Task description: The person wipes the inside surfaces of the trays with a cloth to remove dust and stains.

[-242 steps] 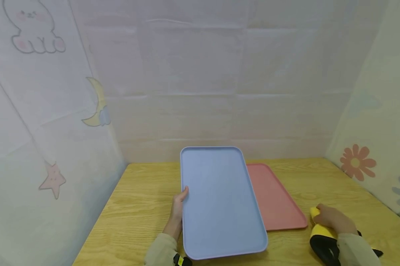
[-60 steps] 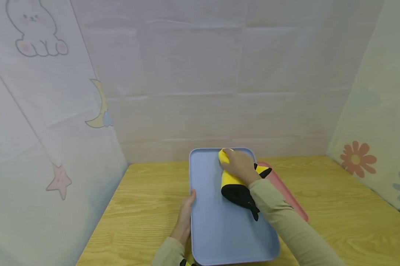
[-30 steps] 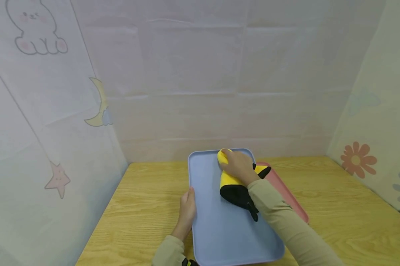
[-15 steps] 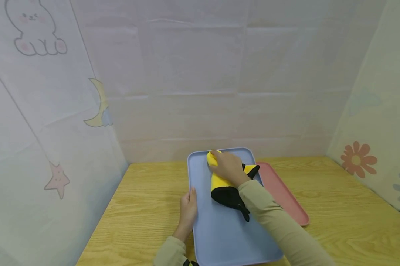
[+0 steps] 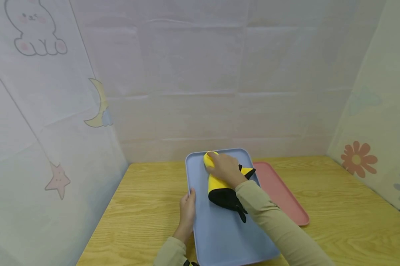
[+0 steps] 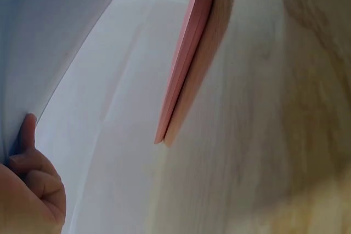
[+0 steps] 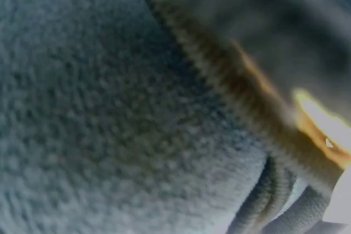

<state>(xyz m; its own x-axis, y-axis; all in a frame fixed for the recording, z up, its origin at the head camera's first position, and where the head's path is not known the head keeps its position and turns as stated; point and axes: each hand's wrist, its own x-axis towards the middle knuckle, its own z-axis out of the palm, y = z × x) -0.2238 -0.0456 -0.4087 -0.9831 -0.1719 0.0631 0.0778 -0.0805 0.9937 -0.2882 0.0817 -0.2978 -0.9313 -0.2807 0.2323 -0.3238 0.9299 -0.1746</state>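
Note:
My left hand (image 5: pixel 187 212) grips the left long edge of a light blue tray (image 5: pixel 226 240), thumb on the rim. The tray is held raised and tilted over the table; its underside fills the upper left of the left wrist view. My right hand (image 5: pixel 224 168) holds a bunched yellow-and-black cloth (image 5: pixel 224 198) against the tray's upper part, with loose ends hanging toward the near side and out to the right. Fuzzy dark cloth fills most of the right wrist view, so the fingers there are hidden.
A pink tray (image 5: pixel 281 192) lies on the wooden table (image 5: pixel 136 207), partly behind the blue tray and right sleeve. A pale sheet (image 5: pixel 193 81) hangs behind the table, and patterned sheets hang along both sides.
About eight seconds ago the right hand held the cloth on the table's right side. Over the last second, hand and cloth have slid left across the blue tray's upper part.

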